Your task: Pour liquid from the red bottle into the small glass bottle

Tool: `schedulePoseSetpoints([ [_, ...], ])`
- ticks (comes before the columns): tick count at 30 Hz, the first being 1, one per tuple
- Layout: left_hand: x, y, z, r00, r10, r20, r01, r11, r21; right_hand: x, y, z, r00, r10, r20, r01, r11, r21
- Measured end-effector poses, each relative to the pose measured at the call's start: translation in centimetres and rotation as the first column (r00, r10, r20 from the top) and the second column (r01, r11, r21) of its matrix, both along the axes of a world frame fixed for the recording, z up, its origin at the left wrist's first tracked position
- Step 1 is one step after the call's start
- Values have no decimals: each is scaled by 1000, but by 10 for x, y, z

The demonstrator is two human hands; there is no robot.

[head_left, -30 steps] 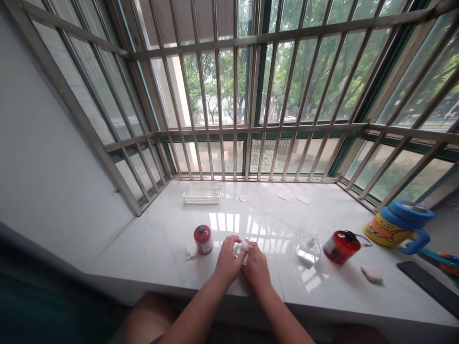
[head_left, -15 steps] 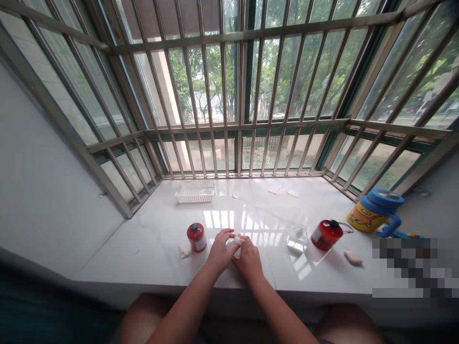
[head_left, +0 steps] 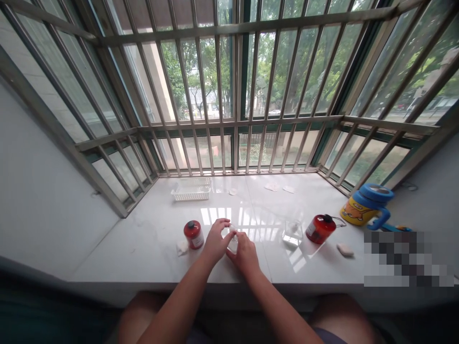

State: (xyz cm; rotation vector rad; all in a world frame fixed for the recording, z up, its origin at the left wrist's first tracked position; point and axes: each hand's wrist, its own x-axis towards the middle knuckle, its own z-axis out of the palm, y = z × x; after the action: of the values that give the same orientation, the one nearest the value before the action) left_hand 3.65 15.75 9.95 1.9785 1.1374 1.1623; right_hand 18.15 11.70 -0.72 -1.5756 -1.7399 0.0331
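Between my two hands, close to the front of the white ledge, is a small clear container (head_left: 233,244), partly covered by fingers. My left hand (head_left: 217,240) closes on its left and upper side, thumb and fingers curved around it. From the right, my right hand (head_left: 245,252) grips it, fingertips meeting the left thumb near the top. Just left of my hands stands a red bottle (head_left: 193,235) with a dark cap, with a crumpled white piece (head_left: 182,247) beside it. To the right sits a clear square box (head_left: 292,234) with something whitish inside.
A second red bottle (head_left: 321,229) lies tilted at the right, near a pale flat piece (head_left: 345,250) and a blue-and-yellow mug (head_left: 366,205). A white mesh basket (head_left: 191,190) and several white scraps (head_left: 271,187) lie toward the back. Metal window bars (head_left: 234,125) enclose the ledge.
The white round piece seen between my fingertips no longer shows, and the clear container is more visible. My hands stay together. The whole view has shifted slightly.
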Motion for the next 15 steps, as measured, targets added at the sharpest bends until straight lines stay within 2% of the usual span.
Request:
schedulePoseSetpoints([
  [2,-2,-3,-1,1000,26,7,-26,1000,13,0,0,0,1000,-1,-1,1,1000,1],
  [4,-4,-7,0,998,63,1,-63,995,78,0,0,0,1000,0,-1,0,1000,6],
  [7,-4,-12,6,998,8,-67,4,984,177,0,0,0,1000,7,-2,-7,1000,15],
  [10,-3,-15,10,998,-21,-59,31,986,166,0,-1,1,1000,14,-7,-14,1000,20],
  [15,-4,-13,11,995,90,39,-95,986,140,2,0,0,1000,18,-4,-18,999,30],
])
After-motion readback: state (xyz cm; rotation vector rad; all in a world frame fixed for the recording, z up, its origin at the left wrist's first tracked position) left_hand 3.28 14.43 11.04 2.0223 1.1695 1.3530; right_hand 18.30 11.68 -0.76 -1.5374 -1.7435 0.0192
